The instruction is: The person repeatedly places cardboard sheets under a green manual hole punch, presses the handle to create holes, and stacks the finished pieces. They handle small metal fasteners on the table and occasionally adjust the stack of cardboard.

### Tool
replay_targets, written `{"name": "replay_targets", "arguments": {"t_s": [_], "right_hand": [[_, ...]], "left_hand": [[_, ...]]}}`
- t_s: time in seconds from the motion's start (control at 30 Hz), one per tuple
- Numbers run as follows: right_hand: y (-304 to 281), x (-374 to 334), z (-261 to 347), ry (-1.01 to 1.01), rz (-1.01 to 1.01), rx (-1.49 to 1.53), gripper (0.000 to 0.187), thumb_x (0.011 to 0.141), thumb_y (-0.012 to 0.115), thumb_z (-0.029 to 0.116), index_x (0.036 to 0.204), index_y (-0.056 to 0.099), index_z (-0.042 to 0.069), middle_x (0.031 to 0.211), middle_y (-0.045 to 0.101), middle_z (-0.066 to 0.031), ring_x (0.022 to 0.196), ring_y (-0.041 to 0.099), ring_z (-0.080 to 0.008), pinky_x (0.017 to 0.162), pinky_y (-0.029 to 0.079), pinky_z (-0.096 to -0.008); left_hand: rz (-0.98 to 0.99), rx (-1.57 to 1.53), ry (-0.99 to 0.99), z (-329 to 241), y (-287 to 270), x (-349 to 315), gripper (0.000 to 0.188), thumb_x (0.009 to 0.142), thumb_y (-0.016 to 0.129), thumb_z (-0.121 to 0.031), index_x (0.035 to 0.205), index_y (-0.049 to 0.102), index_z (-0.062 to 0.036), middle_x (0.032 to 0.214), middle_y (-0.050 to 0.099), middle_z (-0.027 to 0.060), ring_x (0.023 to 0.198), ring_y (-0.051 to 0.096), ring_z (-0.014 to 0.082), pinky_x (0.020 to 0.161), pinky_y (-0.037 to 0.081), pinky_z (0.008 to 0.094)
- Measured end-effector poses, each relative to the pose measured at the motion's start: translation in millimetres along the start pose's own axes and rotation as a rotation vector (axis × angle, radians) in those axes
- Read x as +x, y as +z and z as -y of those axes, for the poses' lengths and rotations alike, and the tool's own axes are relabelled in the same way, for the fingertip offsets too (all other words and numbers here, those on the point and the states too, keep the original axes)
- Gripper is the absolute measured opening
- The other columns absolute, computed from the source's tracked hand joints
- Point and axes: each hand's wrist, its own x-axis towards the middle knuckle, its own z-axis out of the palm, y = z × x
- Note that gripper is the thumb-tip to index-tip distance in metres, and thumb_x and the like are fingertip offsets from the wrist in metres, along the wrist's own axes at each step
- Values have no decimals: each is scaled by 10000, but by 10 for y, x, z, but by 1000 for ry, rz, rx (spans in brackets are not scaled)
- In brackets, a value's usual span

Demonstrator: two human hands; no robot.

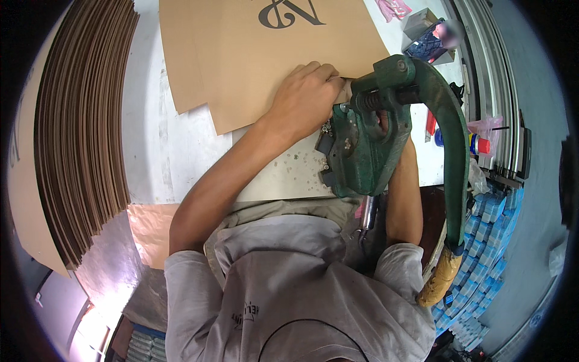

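Observation:
A large brown cardboard sheet (229, 66) with black lettering lies on the white table. My left hand (306, 95) is on its near right part, fingers curled and pressed together at the sheet's edge, close beside the press. The green hand press (371, 151) has a long curved lever (449, 139) ending in a tape-wrapped handle (442, 279). My right hand (383, 122) is behind the press; only a sliver shows through its frame, so its fingers are hidden. My right forearm passes along the press's right side.
A tall row of brown cardboard sheets (84, 127) stands at the left. Small metal rings (295, 158) are scattered on the table (145, 133) near the press. Right of it are a small box (420, 24), a red-capped can (480, 145) and stacked blue-and-white bundles (482, 253).

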Motion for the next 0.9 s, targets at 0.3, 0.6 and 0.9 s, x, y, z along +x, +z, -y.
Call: {"name": "replay_targets", "arguments": {"t_s": [0.3,0.6,0.9], "right_hand": [[-493,34,-310,-306,119,-439,235,1010,588,107,1144,717,-38,981,759,-96,807,729,-166,671,600,-311],[-397,25,-363,-375,109,-252,202,999,621,91,1108,724,-44,971,758,-94,818,722,-154,677,582,-294],[-384,-13,-409,-409,78,-262,207,1002,617,94,1114,721,-45,978,757,-96,826,721,-155,679,582,-295]], "left_hand": [[35,-39,-98,-231,-20,-128,241,828,793,-194,1042,807,-83,1040,664,82,1043,612,286,895,469,422],[34,-15,-153,-271,-29,-146,237,808,817,-208,1025,816,-110,1032,664,38,1019,616,259,863,471,407],[32,0,-116,-142,-5,-133,267,792,817,-195,1050,810,-128,1022,655,40,1023,610,256,868,469,410]]}}
